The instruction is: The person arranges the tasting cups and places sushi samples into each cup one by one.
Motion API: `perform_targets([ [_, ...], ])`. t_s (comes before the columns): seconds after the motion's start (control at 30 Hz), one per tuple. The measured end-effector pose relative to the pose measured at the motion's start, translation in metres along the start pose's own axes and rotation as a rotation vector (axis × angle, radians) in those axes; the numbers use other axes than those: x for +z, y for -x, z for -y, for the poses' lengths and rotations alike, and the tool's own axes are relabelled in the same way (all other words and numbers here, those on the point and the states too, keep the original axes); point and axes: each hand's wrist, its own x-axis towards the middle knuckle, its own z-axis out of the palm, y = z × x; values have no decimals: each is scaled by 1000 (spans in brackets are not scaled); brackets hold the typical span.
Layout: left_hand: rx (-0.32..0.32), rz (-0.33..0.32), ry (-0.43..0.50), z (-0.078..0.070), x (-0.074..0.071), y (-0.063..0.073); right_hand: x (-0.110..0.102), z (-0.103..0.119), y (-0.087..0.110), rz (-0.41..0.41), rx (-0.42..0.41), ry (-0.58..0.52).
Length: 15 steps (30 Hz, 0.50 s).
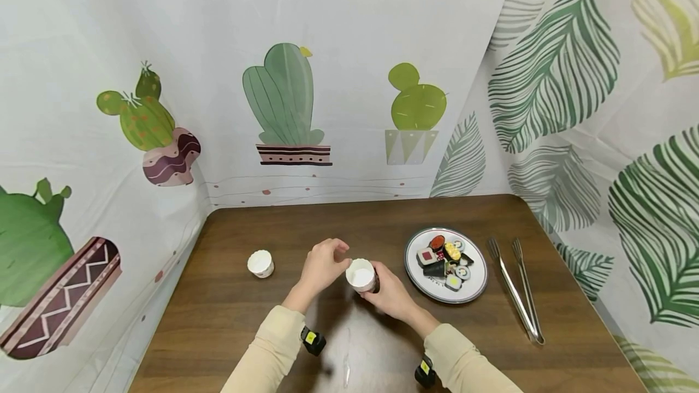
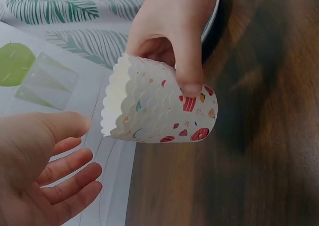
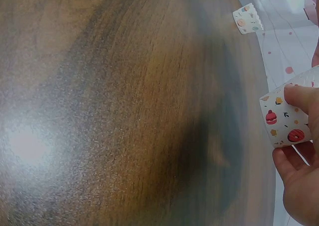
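Note:
A stack of nested white paper baking cups with scalloped rims and small printed sweets is gripped by my right hand. In the left wrist view the thumb lies along the side of the stack, and its open end faces my left hand. That left hand holds nothing; its fingers are loosely bent close beside the rims. A single matching paper cup stands on the table to the left, and it also shows near the table edge in the right wrist view.
To the right, a white plate with a dark rim bears several sushi pieces. Beyond it lie metal tongs, spread apart. The brown wooden table meets a printed cloth backdrop behind and at the sides.

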Motion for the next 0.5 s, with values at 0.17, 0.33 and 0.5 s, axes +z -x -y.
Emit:
perform_targets([
  [0.17,-24,48,-30,-2,4,0,0,0,0,5,6,-4],
  [0.33,-35,57,-42,-5,6,-1,-1,1,0,12,-1,-7],
  [0.5,-20,57,-68,-6,8,0,-1,2,1,14,-4,-8],
])
